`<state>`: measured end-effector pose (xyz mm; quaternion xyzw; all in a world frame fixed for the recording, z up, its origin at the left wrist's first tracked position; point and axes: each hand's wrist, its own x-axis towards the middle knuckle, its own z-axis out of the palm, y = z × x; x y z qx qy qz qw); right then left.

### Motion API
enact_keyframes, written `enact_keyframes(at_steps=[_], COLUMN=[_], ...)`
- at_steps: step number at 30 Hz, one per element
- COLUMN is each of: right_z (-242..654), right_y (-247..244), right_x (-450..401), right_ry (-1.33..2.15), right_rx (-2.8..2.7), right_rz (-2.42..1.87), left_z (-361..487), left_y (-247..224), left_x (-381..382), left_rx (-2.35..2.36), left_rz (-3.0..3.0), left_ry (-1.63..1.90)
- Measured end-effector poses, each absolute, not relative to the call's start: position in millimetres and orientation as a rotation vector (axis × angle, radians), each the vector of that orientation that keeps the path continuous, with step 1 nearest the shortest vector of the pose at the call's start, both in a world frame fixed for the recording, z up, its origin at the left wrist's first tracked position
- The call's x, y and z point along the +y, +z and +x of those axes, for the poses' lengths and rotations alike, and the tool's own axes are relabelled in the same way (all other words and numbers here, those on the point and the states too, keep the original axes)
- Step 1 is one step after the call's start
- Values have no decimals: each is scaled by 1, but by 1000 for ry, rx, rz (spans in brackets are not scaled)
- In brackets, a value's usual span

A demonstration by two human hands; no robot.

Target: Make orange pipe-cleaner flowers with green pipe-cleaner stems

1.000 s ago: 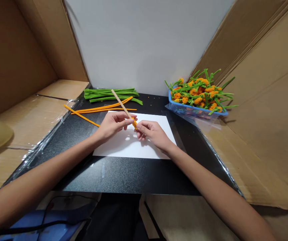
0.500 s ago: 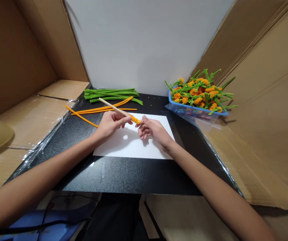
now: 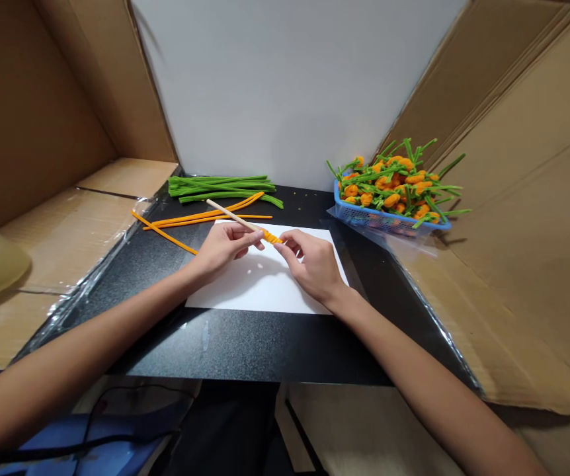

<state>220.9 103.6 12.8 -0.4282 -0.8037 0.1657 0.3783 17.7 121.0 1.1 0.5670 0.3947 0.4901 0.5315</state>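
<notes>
A thin pale wooden stick [image 3: 230,214] slants across my left hand [image 3: 225,248], which pinches it near its lower right end. Around that end an orange pipe cleaner [image 3: 271,237] is wound in tight coils. My right hand [image 3: 315,264] pinches the tip of the coil between thumb and fingers. Both hands are above a white sheet of paper [image 3: 260,291]. Behind my left hand lie several loose orange pipe cleaners [image 3: 190,217], and beyond them a bundle of green pipe cleaners [image 3: 220,185].
A blue basket [image 3: 389,216] full of orange and green pipe-cleaner pieces stands at the back right, on a clear plastic sheet. Cardboard walls flank the black table [image 3: 255,347]. A roll of clear tape [image 3: 2,268] sits at the far left. A white panel [image 3: 289,86] closes the back.
My right hand has turned over, and its curled fingers now pinch the coil's end. The stick and my left hand have shifted slightly to the right.
</notes>
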Motion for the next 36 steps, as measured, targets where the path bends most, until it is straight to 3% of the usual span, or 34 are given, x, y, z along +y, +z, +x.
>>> enact_keyframes(at_steps=[6,16,23,28,36], right_z=[219,216,214,213,223], right_y=[14,15,20,12,16], right_x=[104,110,110,111,107], right_ry=[670,1822,2068,1794,210], right_rx=[-1901,-1164,-901,-1140,-1956], right_rz=[-1089,-938,-939,-1050,-1035], left_z=[17,14,13,16,18], left_y=[9,19,20,10,8], left_x=[117,112,112,113,115], left_rx=[907,890,929,994,1020], left_rz=[1377,1636,1701,1575,1393], left_ry=[1127,1118,1082,1167,1174])
